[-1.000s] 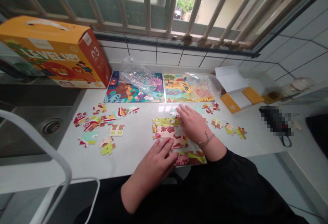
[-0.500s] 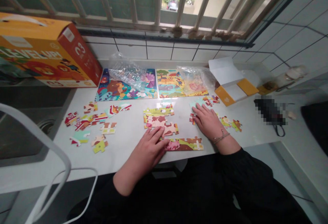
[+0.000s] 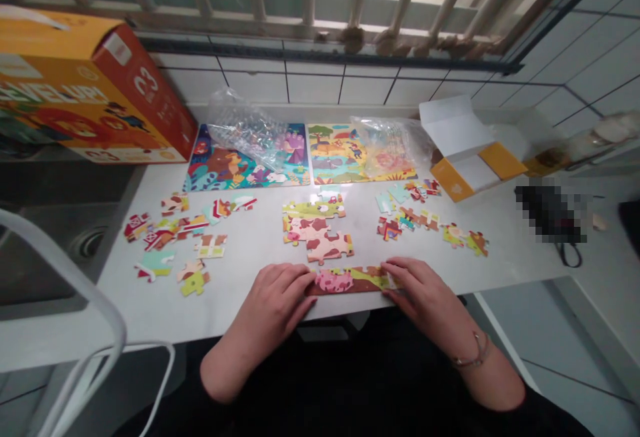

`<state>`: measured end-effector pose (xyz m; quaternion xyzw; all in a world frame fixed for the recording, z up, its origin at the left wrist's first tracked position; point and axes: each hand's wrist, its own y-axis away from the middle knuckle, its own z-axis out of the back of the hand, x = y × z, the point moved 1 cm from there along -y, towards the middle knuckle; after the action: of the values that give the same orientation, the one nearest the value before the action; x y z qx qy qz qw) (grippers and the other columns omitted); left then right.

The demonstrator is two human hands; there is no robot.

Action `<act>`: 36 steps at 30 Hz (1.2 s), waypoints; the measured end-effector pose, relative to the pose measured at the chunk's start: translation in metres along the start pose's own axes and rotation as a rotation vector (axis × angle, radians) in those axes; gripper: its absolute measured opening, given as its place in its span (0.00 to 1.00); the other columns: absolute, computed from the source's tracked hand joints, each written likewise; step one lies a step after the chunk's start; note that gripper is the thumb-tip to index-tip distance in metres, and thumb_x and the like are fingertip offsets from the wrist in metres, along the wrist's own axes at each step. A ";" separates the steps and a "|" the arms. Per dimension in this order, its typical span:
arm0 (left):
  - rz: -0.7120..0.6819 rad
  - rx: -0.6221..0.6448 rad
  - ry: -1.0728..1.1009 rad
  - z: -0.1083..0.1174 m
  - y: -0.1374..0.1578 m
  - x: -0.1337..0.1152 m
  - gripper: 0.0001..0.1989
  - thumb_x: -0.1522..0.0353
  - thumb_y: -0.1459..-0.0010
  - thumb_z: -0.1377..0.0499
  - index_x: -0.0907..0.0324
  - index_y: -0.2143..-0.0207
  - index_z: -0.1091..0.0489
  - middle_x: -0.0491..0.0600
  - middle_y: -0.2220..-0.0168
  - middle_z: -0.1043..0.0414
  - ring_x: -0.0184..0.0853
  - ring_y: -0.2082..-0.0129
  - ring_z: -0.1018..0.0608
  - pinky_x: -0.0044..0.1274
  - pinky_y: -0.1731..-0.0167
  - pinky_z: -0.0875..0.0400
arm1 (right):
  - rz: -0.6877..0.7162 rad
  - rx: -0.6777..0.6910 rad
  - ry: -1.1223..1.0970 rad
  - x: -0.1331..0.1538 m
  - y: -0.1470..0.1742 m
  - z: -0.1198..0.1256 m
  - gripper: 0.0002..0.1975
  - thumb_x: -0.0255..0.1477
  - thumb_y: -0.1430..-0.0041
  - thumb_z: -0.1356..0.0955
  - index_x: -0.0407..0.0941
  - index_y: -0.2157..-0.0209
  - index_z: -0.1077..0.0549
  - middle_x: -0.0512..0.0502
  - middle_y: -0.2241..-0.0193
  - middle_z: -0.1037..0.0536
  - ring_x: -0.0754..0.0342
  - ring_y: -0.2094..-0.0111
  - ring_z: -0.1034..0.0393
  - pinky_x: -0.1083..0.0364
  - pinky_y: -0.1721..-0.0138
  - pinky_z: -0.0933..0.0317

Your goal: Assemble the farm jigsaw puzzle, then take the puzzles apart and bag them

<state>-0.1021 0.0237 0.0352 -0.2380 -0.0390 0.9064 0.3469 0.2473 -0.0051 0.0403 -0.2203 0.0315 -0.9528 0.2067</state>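
Observation:
A joined strip of jigsaw pieces with a pink pig lies along the front edge of the counter. Its left end is gripped by my left hand, thumb below and fingers above. At the other end, my right hand pinches the strip the same way, covering that corner. Just beyond the strip sit joined cow pieces, and a green field section with sheep lies behind them. Loose pieces with barn parts are scattered on the left. More loose pieces lie to the right.
Two finished picture puzzles, one dark blue and one yellow, lie at the back under clear plastic bags. An orange box stands left beside a sink. An opened small box is at right. A white cable curves at lower left.
My right hand has left the loose pieces on the right and come down to the strip's right end. My left hand has shifted slightly left, off the cow pieces, onto the strip's left end.

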 end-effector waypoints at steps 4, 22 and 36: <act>0.002 0.019 0.006 0.007 0.006 0.004 0.13 0.66 0.25 0.41 0.55 0.41 0.26 0.55 0.44 0.21 0.44 0.46 0.21 0.38 0.45 0.30 | 0.016 -0.026 -0.089 -0.001 -0.005 -0.005 0.22 0.32 0.26 0.30 0.52 0.34 0.27 0.37 0.41 0.21 0.40 0.41 0.23 0.38 0.41 0.22; -0.068 0.076 -0.116 0.011 0.036 0.012 0.21 0.70 0.24 0.43 0.50 0.32 0.29 0.50 0.29 0.29 0.44 0.32 0.26 0.46 0.28 0.38 | 0.264 -0.143 -0.233 0.068 -0.062 -0.049 0.22 0.29 0.27 0.29 0.47 0.35 0.27 0.36 0.41 0.19 0.43 0.39 0.23 0.42 0.37 0.24; 0.014 0.065 -0.021 0.026 0.052 0.045 0.23 0.74 0.25 0.46 0.49 0.34 0.26 0.52 0.31 0.27 0.43 0.32 0.25 0.45 0.31 0.31 | 0.178 -0.081 0.000 0.036 -0.070 -0.051 0.22 0.24 0.26 0.33 0.49 0.35 0.24 0.40 0.32 0.24 0.40 0.30 0.31 0.35 0.32 0.31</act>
<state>-0.1751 0.0161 0.0275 -0.2174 -0.0116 0.9119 0.3478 0.1696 0.0424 0.0193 -0.2248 0.0893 -0.9286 0.2815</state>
